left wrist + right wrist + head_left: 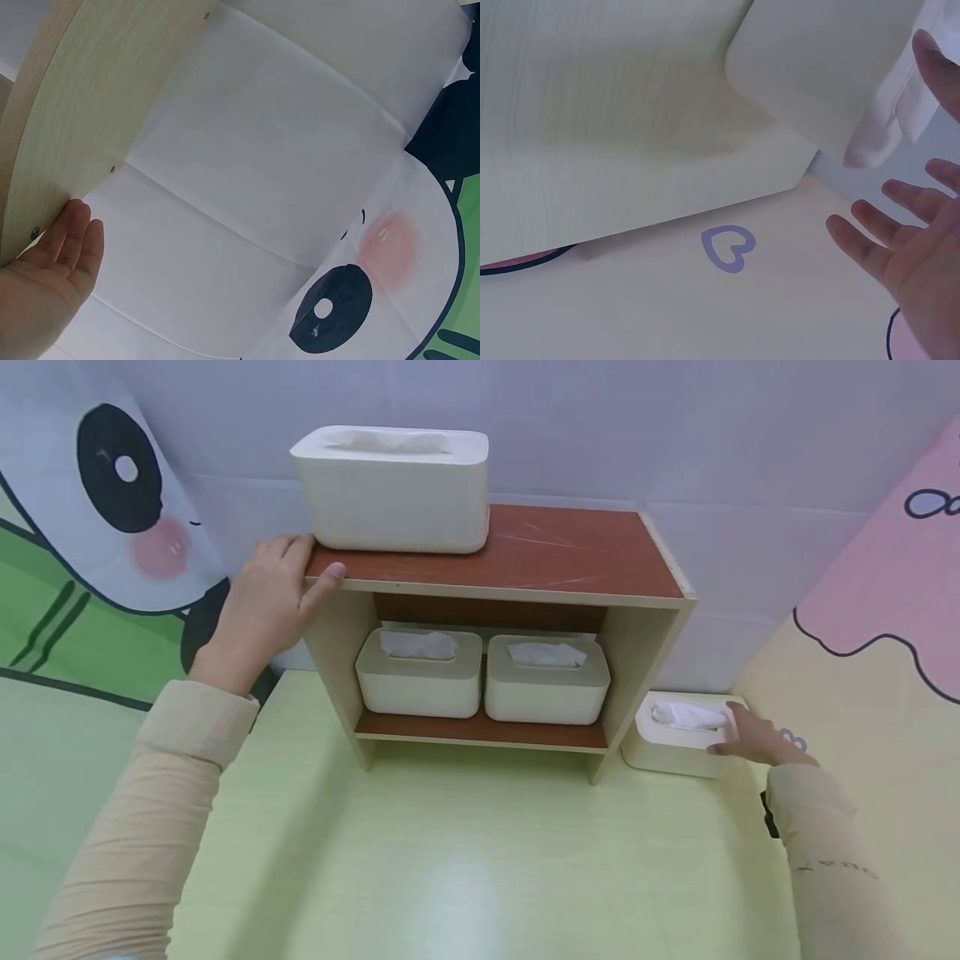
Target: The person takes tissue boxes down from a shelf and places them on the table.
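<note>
In the head view a small shelf unit [585, 556] with a reddish-brown top stands on the pale table. My left hand [262, 602] rests on its top left corner, thumb over the front edge; the left wrist view shows the fingers of that hand [56, 277] against the side panel. Beside the unit's right side sits a white tissue box [675, 756], also in the right wrist view [817, 75]. My right hand [757, 739] is at that box's right end, fingers spread; in the right wrist view the hand [922, 247] has its fingers apart, and contact is unclear.
Another tissue box [393, 506] stands on the unit's top, at the left. Two more, a left one [420, 689] and a right one [547, 693], sit side by side on the lower shelf [480, 735]. Printed sheets [750, 543] hang behind and at the sides.
</note>
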The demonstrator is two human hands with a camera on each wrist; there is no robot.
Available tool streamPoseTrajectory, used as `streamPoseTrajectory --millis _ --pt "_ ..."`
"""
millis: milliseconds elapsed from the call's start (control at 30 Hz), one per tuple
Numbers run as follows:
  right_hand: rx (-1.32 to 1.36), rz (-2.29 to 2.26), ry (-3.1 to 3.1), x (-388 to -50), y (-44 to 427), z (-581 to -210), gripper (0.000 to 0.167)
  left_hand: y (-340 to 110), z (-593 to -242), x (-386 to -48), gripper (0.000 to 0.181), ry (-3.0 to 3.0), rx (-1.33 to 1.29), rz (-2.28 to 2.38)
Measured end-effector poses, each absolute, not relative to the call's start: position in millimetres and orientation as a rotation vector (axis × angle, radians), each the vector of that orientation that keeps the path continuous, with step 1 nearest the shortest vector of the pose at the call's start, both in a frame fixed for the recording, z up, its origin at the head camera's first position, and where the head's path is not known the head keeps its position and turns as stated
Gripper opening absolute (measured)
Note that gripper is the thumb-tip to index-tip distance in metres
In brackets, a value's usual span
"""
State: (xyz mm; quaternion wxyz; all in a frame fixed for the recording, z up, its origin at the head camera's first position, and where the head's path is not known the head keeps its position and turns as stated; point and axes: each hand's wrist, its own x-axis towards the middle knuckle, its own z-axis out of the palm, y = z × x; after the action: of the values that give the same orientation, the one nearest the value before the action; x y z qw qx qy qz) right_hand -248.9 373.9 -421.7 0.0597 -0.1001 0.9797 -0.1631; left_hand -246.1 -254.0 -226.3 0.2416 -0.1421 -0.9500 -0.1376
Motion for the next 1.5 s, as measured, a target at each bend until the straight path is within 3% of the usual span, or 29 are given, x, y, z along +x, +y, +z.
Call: streamPoseTrajectory --millis 367,867,1500 --pt "-0.270 -0.399 2.852 -252 376 -388 0.088 -254 -226 -248 0.069 -2.604 -0.388 -0.381" --pt "-0.332 -0.246 2.986 -242 362 -337 0.070 -256 -227 -246 0.069 -2.597 -0.393 -0.397" --pt "-0.515 -0.163 3.224 -230 328 -265 0.060 -256 -227 -249 0.067 -2.584 -0.410 -0.401"
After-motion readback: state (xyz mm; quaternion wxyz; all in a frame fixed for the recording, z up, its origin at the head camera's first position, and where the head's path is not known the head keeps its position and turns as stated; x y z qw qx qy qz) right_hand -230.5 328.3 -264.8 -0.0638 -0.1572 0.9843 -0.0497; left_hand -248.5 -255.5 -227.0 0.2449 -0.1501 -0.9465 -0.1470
